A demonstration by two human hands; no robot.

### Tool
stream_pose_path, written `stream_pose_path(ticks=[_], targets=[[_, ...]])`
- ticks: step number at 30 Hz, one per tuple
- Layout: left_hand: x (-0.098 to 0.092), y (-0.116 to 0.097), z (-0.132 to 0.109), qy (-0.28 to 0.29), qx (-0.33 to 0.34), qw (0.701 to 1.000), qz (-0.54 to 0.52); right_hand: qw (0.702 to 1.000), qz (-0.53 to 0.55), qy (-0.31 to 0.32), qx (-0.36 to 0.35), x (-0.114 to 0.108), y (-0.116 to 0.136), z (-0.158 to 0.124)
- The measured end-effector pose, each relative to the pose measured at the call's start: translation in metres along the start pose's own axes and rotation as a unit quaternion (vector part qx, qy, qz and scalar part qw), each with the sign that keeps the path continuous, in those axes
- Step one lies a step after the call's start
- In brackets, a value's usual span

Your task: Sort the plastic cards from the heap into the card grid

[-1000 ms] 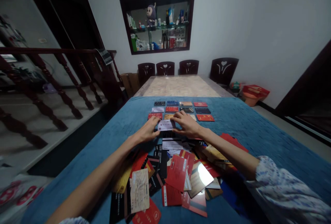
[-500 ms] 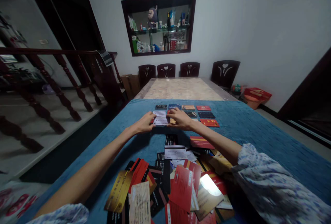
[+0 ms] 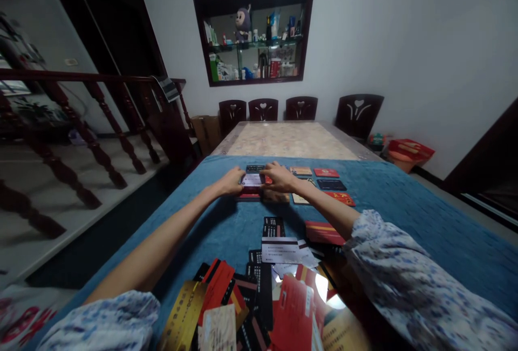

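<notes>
A whitish card (image 3: 253,180) lies in the second row of laid-out cards, with my left hand (image 3: 232,181) pinching its left edge and my right hand (image 3: 278,177) closed at its right edge. Just below it is a red card (image 3: 248,196). Behind it sits a dark card (image 3: 254,168). To the right of my right hand are an orange card (image 3: 301,170), a red card (image 3: 326,173), a black card (image 3: 331,185) and a red-and-gold card (image 3: 340,198). Nearer me, a loose heap holds a white card (image 3: 281,250), a gold card (image 3: 183,316) and a red card (image 3: 292,313).
A blue cloth (image 3: 194,232) covers the near part of the table (image 3: 291,137). Dark chairs (image 3: 359,114) stand along the far side. A wooden railing (image 3: 101,77) runs at the left, and a cardboard box (image 3: 205,130) is beside the table.
Both hands have moved slightly away from me with the whitish card, uncovering the red card below. The view has shifted a little.
</notes>
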State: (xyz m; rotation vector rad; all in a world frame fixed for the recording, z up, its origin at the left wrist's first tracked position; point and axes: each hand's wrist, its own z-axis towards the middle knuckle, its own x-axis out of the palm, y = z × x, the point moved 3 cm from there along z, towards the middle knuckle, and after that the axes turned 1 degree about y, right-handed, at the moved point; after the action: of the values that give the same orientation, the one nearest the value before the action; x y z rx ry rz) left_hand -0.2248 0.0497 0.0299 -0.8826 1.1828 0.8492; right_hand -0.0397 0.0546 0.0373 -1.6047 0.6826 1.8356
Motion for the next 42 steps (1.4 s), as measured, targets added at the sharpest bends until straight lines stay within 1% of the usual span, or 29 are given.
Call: stream_pose_path(ticks=[4,7,12,21,32,42], targets=[[0.003,0.007,0.014,-0.003,-0.004,1.000,0.008,1.000,0.005,0.017,0.017,0.003,-0.007,0.012],[0.006,0.011,0.021,0.008,-0.008,1.000,0.015,0.999,0.008,0.026,0.022,0.008,-0.013,0.021],[0.010,0.015,0.029,0.021,-0.023,0.999,0.019,0.999,0.004,0.027,0.029,0.016,-0.018,0.033],[0.021,0.022,0.041,0.055,-0.036,0.998,0.020,0.996,-0.005,0.068,0.049,0.026,-0.022,0.047],[0.029,0.025,0.046,0.100,-0.039,0.994,-0.002,0.994,-0.011,0.097,0.051,0.035,-0.023,0.052],[0.031,0.028,0.046,0.105,-0.059,0.993,-0.005,0.992,-0.013,0.116,0.044,0.034,-0.021,0.053]])
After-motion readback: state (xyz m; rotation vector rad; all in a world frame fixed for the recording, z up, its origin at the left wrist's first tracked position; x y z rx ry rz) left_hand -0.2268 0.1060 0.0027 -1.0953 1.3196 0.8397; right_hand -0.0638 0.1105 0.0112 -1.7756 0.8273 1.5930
